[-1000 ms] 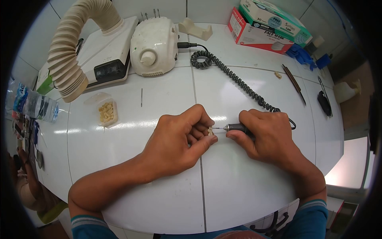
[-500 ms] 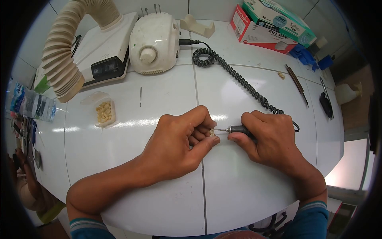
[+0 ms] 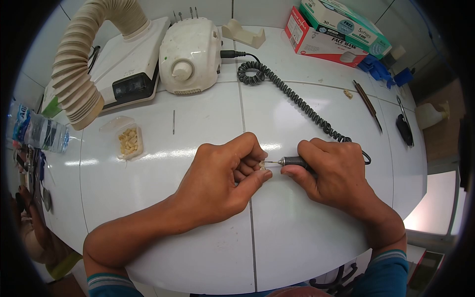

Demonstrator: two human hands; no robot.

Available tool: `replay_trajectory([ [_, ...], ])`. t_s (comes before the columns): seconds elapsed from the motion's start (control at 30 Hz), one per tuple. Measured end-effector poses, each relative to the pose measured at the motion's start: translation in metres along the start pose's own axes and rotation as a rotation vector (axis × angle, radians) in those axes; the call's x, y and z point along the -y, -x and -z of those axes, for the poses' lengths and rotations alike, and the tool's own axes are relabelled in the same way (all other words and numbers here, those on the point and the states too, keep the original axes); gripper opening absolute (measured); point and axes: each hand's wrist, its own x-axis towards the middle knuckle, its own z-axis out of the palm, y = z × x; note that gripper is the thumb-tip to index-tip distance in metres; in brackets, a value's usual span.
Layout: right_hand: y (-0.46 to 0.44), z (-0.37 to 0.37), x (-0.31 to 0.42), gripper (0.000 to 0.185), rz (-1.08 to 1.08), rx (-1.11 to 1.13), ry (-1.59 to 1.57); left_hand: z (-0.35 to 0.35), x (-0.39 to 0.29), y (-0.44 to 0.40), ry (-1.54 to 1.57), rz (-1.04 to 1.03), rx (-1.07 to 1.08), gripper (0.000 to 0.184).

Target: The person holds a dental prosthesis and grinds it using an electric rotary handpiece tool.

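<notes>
Between the thumb and fingers of my left hand (image 3: 217, 173) is a small cream artificial tooth (image 3: 262, 166), mostly covered by the fingertips. My right hand (image 3: 334, 171) is closed round a black rotary handpiece (image 3: 295, 161). Its thin metal bur (image 3: 273, 162) points left and meets the tooth, though the exact contact is too small to make out. A coiled black cord (image 3: 302, 105) runs from the handpiece to a white control unit (image 3: 190, 57) at the back. Left of my hands, an open clear box (image 3: 140, 148) holds several cream artificial teeth (image 3: 129, 140).
A ribbed suction hose (image 3: 74, 74) arches over the left side. A loose bur (image 3: 173, 122) lies mid-table. Mask boxes (image 3: 329, 42), a brown pointed tool (image 3: 367, 105) and a black-handled tool (image 3: 404, 129) are at right. A water bottle (image 3: 42, 129) lies at left; beyond it, another person's arm (image 3: 34, 213).
Both hands stay nearly in place, with the bur still at the tooth. The whole view has shifted very slightly.
</notes>
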Motion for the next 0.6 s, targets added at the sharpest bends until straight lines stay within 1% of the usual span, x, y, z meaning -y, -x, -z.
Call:
replay_trajectory([
  [0.6,-0.0004,-0.0009,-0.0006,0.053,-0.003,0.006,0.006,-0.0005,0.0001,-0.0006,0.006,0.001,-0.003,0.021],
])
